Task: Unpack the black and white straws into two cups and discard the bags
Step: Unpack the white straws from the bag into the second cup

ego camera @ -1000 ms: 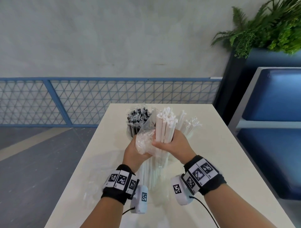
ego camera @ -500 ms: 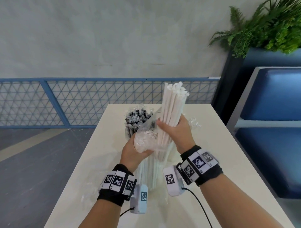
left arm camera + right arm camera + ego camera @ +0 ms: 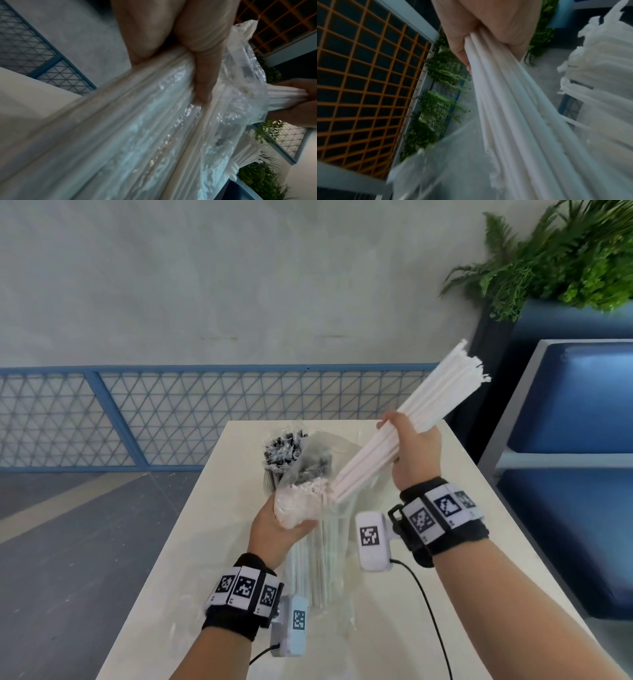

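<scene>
White straws (image 3: 407,433) in right hand (image 3: 416,453) grip

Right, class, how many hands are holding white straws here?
2. The right hand grips a loose white bunch raised to the right; the left hand grips the bagged white straws lower down.

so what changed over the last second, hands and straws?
The right hand pulled its bunch of white straws up and out to the right; only their lower ends remain at the bag's mouth, and the bunch now tilts right. The left hand kept gripping the clear bag of remaining white straws in about the same spot. The black straws behind stayed put on the table.
</scene>
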### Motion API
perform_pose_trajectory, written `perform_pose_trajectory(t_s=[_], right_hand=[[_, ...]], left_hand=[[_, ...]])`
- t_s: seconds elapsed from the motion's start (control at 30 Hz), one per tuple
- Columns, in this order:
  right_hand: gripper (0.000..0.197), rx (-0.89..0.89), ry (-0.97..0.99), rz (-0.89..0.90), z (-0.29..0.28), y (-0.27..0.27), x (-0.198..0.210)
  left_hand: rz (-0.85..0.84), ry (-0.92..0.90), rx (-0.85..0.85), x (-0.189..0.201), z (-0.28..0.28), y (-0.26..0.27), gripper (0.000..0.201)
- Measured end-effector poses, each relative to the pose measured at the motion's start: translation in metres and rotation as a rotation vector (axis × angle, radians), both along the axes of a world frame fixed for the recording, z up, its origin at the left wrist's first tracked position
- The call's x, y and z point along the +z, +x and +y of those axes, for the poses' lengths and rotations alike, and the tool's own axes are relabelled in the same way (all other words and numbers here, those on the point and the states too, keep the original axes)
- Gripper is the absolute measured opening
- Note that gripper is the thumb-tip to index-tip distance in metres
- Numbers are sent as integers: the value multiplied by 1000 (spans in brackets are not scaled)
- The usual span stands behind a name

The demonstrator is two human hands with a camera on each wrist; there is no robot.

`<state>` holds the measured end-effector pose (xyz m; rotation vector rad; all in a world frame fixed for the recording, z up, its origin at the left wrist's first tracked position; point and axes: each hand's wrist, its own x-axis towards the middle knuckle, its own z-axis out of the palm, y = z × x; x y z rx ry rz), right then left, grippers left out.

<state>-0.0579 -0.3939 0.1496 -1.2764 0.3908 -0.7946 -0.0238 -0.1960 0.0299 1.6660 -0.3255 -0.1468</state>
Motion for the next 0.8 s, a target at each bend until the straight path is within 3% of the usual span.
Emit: perform_pose_trajectory(t_s=[0.1, 0.23, 0.43, 0.67, 0.8], right_hand=[[11, -34, 45, -41, -12, 0, 10], [21, -122, 16, -32, -25, 6, 10], [27, -208, -167, -1, -18, 18, -4], [33, -112, -303, 152, -5, 29, -41], [37, -99, -236, 140, -9, 31, -53]], left_hand=[[7, -21, 16, 0, 1, 1, 53], [29, -32, 95, -5, 2, 3, 55], [16, -20, 93, -2, -7, 0, 57], [43, -29, 84, -2, -8, -3, 54], [44, -55, 86, -3, -7, -2, 54]])
